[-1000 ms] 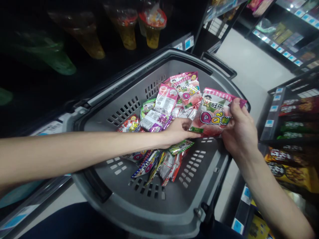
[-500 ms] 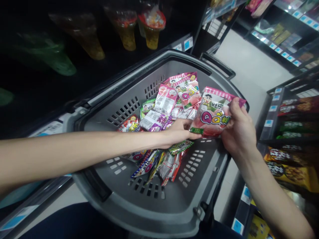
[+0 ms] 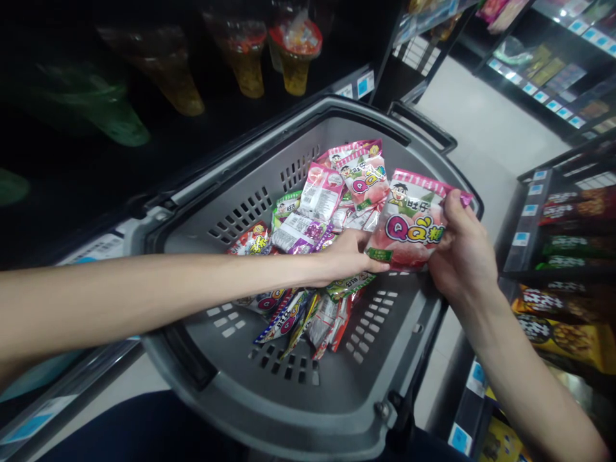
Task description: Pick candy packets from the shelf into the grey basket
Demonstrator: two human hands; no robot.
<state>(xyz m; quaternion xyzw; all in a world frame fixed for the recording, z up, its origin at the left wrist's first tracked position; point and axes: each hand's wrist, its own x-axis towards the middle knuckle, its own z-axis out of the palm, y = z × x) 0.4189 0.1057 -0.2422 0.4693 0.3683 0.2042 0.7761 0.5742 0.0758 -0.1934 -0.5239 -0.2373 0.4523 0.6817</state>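
Note:
A pink candy packet (image 3: 409, 221) with a cartoon face is held flat over the right side of a grey shopping basket (image 3: 240, 160). My right hand (image 3: 464, 256) grips its right edge, thumb on top. My left hand (image 3: 349, 256) reaches across the basket and pinches the packet's lower left corner. Several other candy packets (image 3: 312, 212) in pink, purple, green and red lie heaped in the basket beneath both hands.
A dark shelf with hanging cone-shaped snack bags (image 3: 245, 58) runs behind the basket. Shelves of dark and yellow snack bags (image 3: 563, 321) with blue price tags stand at the right. A pale floor aisle (image 3: 481, 128) leads away at the upper right.
Both hands and the pink packet stay almost still; the packet has only shifted slightly.

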